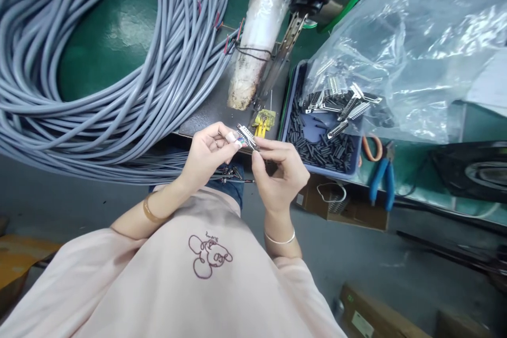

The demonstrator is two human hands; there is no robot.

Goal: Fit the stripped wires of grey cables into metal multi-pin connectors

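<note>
Both my hands meet just below the bench edge around a small metal connector (247, 136) with rows of pins. My left hand (206, 154) pinches its left end between thumb and fingertips. My right hand (280, 169) is closed on its right side, thumb up against it. Thin dark wires (232, 172) with black sleeves trail out beneath my left hand. A thick bundle of grey cables (119, 79) loops over the green bench to the left and runs toward my hands.
A blue tray (295, 95) of several black tubes and metal connectors sits right of my hands, with a clear plastic bag (404, 37) spilling into it. A wrapped tool (257, 37) hangs above. Blue-handled pliers (381, 177) lie at the bench edge. Cardboard boxes (344, 206) stand on the floor.
</note>
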